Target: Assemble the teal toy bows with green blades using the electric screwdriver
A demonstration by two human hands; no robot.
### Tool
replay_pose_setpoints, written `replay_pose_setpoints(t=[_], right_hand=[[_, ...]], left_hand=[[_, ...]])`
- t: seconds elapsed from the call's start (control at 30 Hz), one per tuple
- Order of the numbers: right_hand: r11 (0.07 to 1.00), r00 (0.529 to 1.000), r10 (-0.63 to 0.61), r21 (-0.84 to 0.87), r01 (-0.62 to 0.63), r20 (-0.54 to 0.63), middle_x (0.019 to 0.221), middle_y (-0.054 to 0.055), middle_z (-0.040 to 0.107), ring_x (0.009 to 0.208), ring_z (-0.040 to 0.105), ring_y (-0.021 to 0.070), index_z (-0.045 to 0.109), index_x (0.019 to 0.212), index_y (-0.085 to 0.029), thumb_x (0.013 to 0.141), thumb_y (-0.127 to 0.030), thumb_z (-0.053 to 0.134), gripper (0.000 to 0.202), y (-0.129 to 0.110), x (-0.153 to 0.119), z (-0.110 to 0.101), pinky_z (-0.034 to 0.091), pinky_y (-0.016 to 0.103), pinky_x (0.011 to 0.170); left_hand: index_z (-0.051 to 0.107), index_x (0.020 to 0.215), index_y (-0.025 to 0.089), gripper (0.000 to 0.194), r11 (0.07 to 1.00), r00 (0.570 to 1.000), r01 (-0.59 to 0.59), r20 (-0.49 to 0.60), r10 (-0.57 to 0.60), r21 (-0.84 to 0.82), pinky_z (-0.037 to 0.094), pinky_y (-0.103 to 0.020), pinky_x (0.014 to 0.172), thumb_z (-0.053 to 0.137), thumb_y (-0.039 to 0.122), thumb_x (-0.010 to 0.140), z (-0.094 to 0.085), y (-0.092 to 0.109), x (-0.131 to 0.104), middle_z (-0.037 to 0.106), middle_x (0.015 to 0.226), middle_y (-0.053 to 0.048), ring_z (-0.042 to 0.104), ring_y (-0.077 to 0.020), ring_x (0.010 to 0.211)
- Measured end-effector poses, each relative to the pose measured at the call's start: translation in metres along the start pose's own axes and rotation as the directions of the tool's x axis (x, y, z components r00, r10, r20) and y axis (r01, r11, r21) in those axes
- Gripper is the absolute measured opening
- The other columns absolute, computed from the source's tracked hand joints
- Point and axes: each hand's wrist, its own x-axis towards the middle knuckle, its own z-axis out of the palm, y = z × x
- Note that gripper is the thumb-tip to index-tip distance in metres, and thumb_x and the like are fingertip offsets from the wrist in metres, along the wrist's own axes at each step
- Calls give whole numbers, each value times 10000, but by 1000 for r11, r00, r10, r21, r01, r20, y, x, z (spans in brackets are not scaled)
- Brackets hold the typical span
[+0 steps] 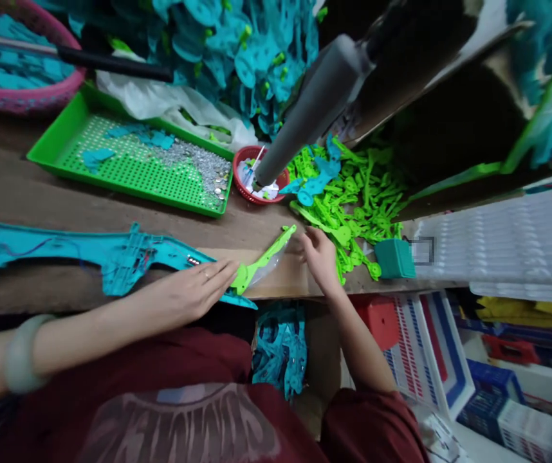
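Note:
A long teal plastic shell [83, 249] with thin wires inside lies along the table's front edge. My left hand [208, 286] rests across its right end, fingers stretched out and together, the thumb hidden. At those fingertips is a bright green curved plastic piece [266, 257] with a clear film-like part [267, 269] along its lower side. It slants up to the right. My right hand [320, 256] is just right of that piece's upper tip, fingers bent in and closed. What they hold, if anything, is too small to make out.
A green perforated tray [131, 186] holds small metal parts and teal pieces. Beside it are a red basket [243, 186] and a hanging grey tool [312, 106]. Green parts [367, 193] are heaped to the right, near a teal block [394, 258]. Teal parts [237, 51] pile up behind.

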Motion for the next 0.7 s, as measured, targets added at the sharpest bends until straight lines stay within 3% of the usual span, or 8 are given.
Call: replay_pose_setpoints(t=[0.03, 0.1, 0.3, 0.43, 0.5, 0.57, 0.63, 0.7], right_hand=[[976, 983, 178, 116, -183, 49, 921, 70, 691, 663, 656, 152, 649, 1092, -152, 821, -394, 710, 369, 0, 7, 0, 483, 239, 468], [913, 940, 293, 242, -329, 176, 779, 27, 654, 531, 602, 121, 641, 992, -141, 752, -457, 765, 416, -1, 20, 3, 403, 210, 376], [793, 892, 259, 446, -415, 370, 537, -69, 514, 413, 486, 62, 590, 737, -165, 576, -519, 893, 492, -8, 28, 11, 341, 158, 330], [769, 914, 214, 517, -375, 345, 536, -82, 518, 377, 458, 46, 578, 733, -183, 580, -518, 893, 485, -1, 25, 12, 312, 144, 296], [768, 926, 205, 534, -352, 316, 523, -91, 510, 353, 429, 37, 561, 729, -193, 590, -515, 882, 475, 3, 24, 14, 295, 137, 281], [768, 938, 200, 549, -330, 284, 514, -100, 502, 338, 409, 30, 553, 735, -199, 595, -516, 867, 467, 6, 25, 18, 294, 131, 275], [767, 947, 199, 562, -311, 252, 513, -106, 503, 325, 396, 28, 555, 755, -205, 605, -520, 844, 453, 6, 25, 22, 287, 128, 266], [769, 953, 202, 566, -298, 227, 519, -103, 519, 315, 393, 32, 567, 775, -206, 614, -516, 822, 433, 6, 24, 23, 283, 135, 255]], left_hand=[[573, 1404, 93, 549, 1000, 1000, -8, -5, 8, 21, 479, -403, 1104, 404, -12, 893, 3, 2, -4, 577, 1470, -177, 545, -288, 1375], [572, 1408, 90, 547, 997, 999, -34, 1, 34, 68, 457, -422, 1136, 412, -6, 894, 6, 3, -9, 570, 1480, -171, 518, -300, 1401], [632, 1310, 20, 450, 994, 997, -68, -36, 71, 85, 441, -433, 1129, 383, 36, 936, -4, 0, -7, 601, 1437, -197, 556, -317, 1354], [599, 1376, 183, 402, 959, 988, 150, 65, -138, -240, 532, -383, 992, 446, 248, 1010, -20, -7, 20, 630, 1425, -101, 644, -260, 1238], [566, 1412, 249, 432, 837, 927, 369, 228, -298, -404, 548, -370, 943, 485, 382, 1009, -22, -10, 46, 640, 1408, -80, 666, -252, 1194], [582, 1394, 239, 466, 672, 818, 569, 412, -402, -474, 541, -378, 917, 505, 452, 987, -17, -14, 74, 675, 1345, -96, 677, -273, 1155], [665, 1275, 203, 440, 538, 718, 687, 568, -402, -488, 520, -384, 877, 517, 472, 961, -6, -18, 97, 731, 1215, -108, 690, -294, 1083], [722, 1117, 187, 377, 448, 663, 740, 657, -358, -502, 487, -354, 796, 529, 454, 933, 7, -22, 110, 762, 1071, -94, 697, -281, 970]])
